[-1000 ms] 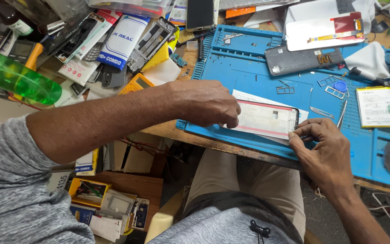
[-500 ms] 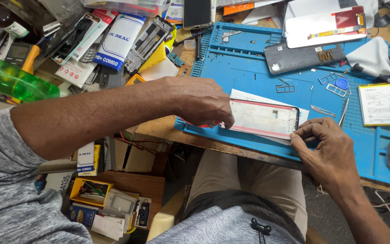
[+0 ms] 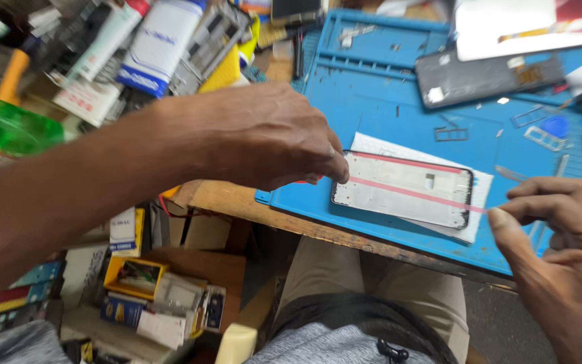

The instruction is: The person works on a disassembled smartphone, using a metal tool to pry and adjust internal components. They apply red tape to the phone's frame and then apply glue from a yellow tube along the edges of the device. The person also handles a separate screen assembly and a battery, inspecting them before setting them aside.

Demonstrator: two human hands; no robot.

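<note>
A silver phone frame (image 3: 402, 192) with a black rim lies on a white sheet (image 3: 483, 185) on the blue work mat (image 3: 385, 114). My left hand (image 3: 264, 135) reaches in from the left, fingertips pinched on the frame's left edge. A thin red tape strip (image 3: 412, 193) runs slantwise across the frame. My right hand (image 3: 560, 263) is at the lower right, thumb and forefinger pinching the strip's right end just past the frame. A second red strip lies along the frame's top edge.
A dark phone (image 3: 486, 77) lies face down further back on the mat, with a blue pick (image 3: 557, 125) and small metal parts nearby. A green bottle (image 3: 1, 125), white tubes (image 3: 156, 47) and tools crowd the left. Boxes (image 3: 136, 276) sit under the wooden table edge (image 3: 271, 209).
The view has come much closer. My right hand has drawn away to the right off the frame's corner, with the red strip stretched out behind it. My left hand stays at the left edge.
</note>
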